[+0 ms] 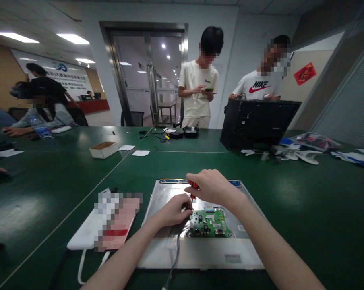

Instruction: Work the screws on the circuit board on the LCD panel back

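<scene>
A flat silver metal panel (170, 249) lies on the green table in front of me, with a green circuit board (209, 225) mounted near its middle. My right hand (210, 187) is closed round a screwdriver with a red handle (194, 186), held upright above the board's upper left corner. My left hand (174, 209) rests on the panel just left of the board, fingers curled in a pinch beside the screwdriver's tip; what they grip is hidden. A grey cable (174, 257) runs from the panel toward me.
A white power bank with a phone on it (106, 225) lies left of the panel. A small cardboard box (104, 149), paper slips and a black monitor back (257, 123) stand farther off. Two people stand behind the table; others sit at the left.
</scene>
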Motion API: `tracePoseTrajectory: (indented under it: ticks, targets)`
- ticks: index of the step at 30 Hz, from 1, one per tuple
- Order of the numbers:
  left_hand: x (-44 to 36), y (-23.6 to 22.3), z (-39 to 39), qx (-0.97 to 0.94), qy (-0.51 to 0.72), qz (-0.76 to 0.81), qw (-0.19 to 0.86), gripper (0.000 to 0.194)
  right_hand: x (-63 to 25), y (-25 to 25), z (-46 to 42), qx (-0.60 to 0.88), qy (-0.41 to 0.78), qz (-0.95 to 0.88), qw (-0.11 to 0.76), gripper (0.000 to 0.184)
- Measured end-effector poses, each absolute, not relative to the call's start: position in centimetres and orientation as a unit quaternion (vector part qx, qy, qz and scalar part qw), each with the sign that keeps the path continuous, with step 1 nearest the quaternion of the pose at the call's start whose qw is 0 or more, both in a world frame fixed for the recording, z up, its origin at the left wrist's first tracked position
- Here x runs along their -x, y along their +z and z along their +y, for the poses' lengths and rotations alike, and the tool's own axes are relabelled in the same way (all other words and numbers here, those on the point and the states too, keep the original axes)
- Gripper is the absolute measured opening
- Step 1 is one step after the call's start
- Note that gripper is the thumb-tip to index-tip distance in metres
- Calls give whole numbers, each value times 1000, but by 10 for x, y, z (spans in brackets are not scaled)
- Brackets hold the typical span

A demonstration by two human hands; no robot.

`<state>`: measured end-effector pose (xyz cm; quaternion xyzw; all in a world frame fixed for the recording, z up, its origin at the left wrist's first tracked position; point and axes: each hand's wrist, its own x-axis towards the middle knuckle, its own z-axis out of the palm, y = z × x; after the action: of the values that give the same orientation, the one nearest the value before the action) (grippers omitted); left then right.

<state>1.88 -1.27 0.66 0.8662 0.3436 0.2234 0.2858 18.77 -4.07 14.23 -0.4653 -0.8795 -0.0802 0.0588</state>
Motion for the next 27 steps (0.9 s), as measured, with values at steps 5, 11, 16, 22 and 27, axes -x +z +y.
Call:
tracePoseTrajectory:
  ticks: [5,11,16,22,27]
  targets:
    - [-18,1,-11,-866,235,339,283,9,-188,140,-42,455,-56,-886,76,15]
    - [-19,1,-10,-865,228,343,286,6,-189,139,-40,461,-71,-881,79,17]
    - [-19,3,-11,-868,230,339,281,5,-188,140,-39,468,-79,-878,64,16]
    - [-18,-1,-10,-866,240,337,282,10,-189,139,-42,445,-60,-890,78,18]
    - [-18,2,-11,-865,234,337,291,8,-188,140,-40,461,-58,-883,63,19]
